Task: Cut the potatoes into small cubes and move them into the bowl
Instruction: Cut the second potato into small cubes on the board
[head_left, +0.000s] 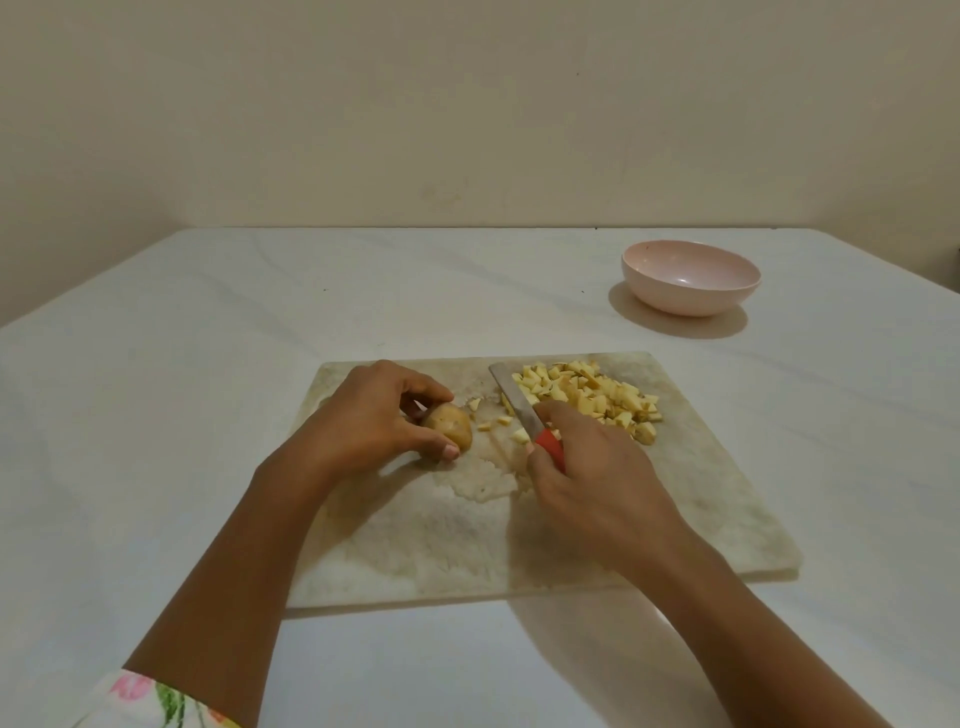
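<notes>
Potato: a brown-skinned potato piece (450, 424) lies on the left-middle part of the cutting board (675, 499), skin side up.
Left hand: the left hand (371, 415) holds the potato, its fingers (423, 387) curled over the far side and the thumb pressed on the near side.
Cubes: a heap of small pale-yellow potato cubes (592, 395) sits at the board's far right; a few loose bits lie between the heap and the potato.
Knife: the knife (519, 405) has a red handle and its blade points away toward the far edge, lying just left of the heap and touching its edge.
Right hand: the right hand (592, 478) grips the red handle, fingers wrapped round it.
Bowl: a pink bowl (691, 278) stands on the counter (182, 322) beyond the board to the right, well apart from it, with no cubes visible inside.
Sleeve: a floral sleeve (156, 701) shows at the lower left.
</notes>
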